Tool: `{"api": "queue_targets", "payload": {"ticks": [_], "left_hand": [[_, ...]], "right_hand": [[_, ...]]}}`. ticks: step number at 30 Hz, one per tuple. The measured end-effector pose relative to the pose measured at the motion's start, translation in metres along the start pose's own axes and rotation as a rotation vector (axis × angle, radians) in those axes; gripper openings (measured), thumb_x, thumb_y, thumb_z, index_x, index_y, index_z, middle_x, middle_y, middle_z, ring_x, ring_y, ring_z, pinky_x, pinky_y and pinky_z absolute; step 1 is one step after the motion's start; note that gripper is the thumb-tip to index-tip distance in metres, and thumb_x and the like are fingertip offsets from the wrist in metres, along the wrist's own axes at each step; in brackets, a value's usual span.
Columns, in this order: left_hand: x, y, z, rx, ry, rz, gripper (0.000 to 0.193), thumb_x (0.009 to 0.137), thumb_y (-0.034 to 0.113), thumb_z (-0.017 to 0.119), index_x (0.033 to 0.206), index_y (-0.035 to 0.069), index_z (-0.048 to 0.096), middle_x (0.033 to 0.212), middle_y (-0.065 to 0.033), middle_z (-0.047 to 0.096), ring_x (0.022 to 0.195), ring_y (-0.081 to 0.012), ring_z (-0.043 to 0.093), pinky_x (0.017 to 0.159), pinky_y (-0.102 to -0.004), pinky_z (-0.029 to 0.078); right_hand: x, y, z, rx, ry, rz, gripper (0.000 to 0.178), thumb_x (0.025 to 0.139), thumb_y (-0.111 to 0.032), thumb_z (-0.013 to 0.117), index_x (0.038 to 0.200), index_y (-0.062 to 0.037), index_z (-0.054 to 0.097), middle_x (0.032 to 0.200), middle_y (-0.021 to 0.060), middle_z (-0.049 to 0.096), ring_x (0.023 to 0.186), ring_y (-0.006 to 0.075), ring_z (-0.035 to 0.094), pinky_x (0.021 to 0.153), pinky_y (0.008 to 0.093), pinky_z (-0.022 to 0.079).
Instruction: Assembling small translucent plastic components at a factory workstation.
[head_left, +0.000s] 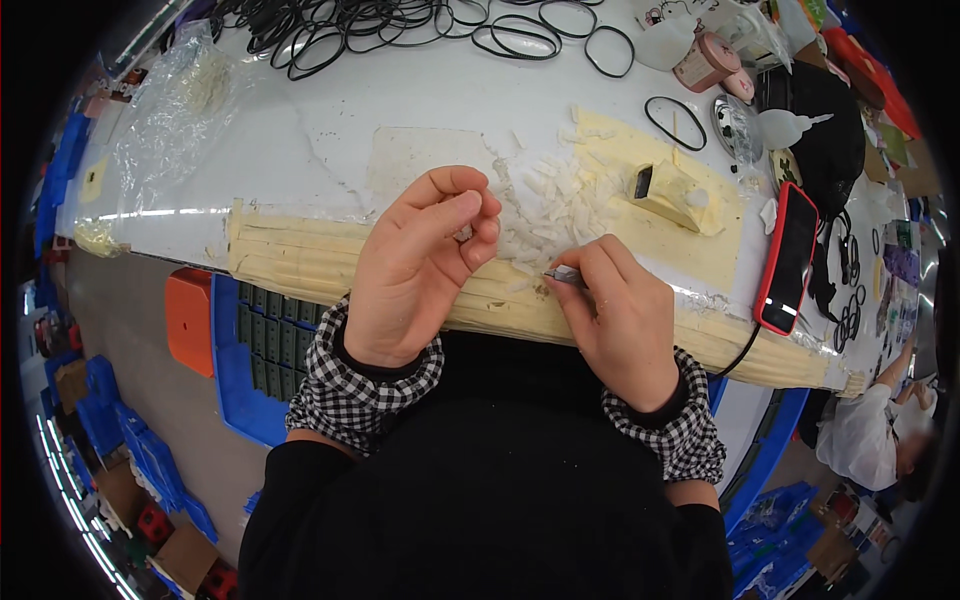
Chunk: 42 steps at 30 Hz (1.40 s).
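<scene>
The left hand is curled, thumb against fingers, around a small greyish piece, mostly hidden. Well apart from it, the right hand pinches a small metal blade between thumb and fingers, its tip pointing left above the tabletop's padded front edge. Just beyond the hands lies a scatter of whitish scraps, partly on a yellow sheet that also carries a yellow-wrapped box. Farther right, a phone in a red case lies near the edge; black rings heap along the far side, and a clear plastic bag lies far left.
</scene>
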<state>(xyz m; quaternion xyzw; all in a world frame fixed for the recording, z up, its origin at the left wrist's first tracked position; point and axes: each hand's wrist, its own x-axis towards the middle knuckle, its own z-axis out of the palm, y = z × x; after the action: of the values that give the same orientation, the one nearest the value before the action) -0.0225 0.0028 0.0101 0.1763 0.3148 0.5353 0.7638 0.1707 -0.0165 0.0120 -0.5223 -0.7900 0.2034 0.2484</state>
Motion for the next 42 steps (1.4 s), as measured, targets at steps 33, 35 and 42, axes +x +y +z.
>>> {"api": "queue_targets", "payload": {"ticks": [33, 35, 42], "left_hand": [[0.007, -0.027, 0.02, 0.034, -0.082, -0.189, 0.019, 0.093, 0.011, 0.056, 0.106, -0.002, 0.061, 0.081, -0.0013, 0.059, 0.065, -0.0037, 0.045, 0.055, -0.0168, 0.038], [0.007, -0.026, 0.022, 0.059, -0.074, -0.16, 0.018, 0.092, 0.01, 0.058, 0.103, -0.003, 0.062, 0.079, -0.0016, 0.059, 0.063, -0.0034, 0.046, 0.055, -0.0169, 0.039], [0.005, -0.032, 0.022, 0.08, -0.091, -0.092, 0.014, 0.092, 0.011, 0.058, 0.098, -0.002, 0.06, 0.085, -0.0063, 0.064, 0.064, -0.0037, 0.047, 0.055, -0.0172, 0.038]], "right_hand": [[0.009, -0.007, -0.02, 0.318, 0.293, -0.075, 0.022, 0.075, 0.007, 0.067, 0.095, -0.0026, 0.066, 0.081, 0.0095, 0.058, 0.068, 0.0181, 0.062, 0.055, 0.0258, 0.049], [0.008, -0.004, -0.017, 0.29, 0.344, -0.097, 0.02, 0.074, 0.007, 0.068, 0.092, -0.0019, 0.066, 0.08, 0.0101, 0.06, 0.066, 0.0185, 0.062, 0.054, 0.0258, 0.048], [0.006, -0.007, -0.014, 0.234, 0.41, -0.105, 0.016, 0.072, 0.006, 0.07, 0.085, 0.0002, 0.063, 0.075, 0.0107, 0.062, 0.06, 0.0205, 0.061, 0.05, 0.0267, 0.047]]}}
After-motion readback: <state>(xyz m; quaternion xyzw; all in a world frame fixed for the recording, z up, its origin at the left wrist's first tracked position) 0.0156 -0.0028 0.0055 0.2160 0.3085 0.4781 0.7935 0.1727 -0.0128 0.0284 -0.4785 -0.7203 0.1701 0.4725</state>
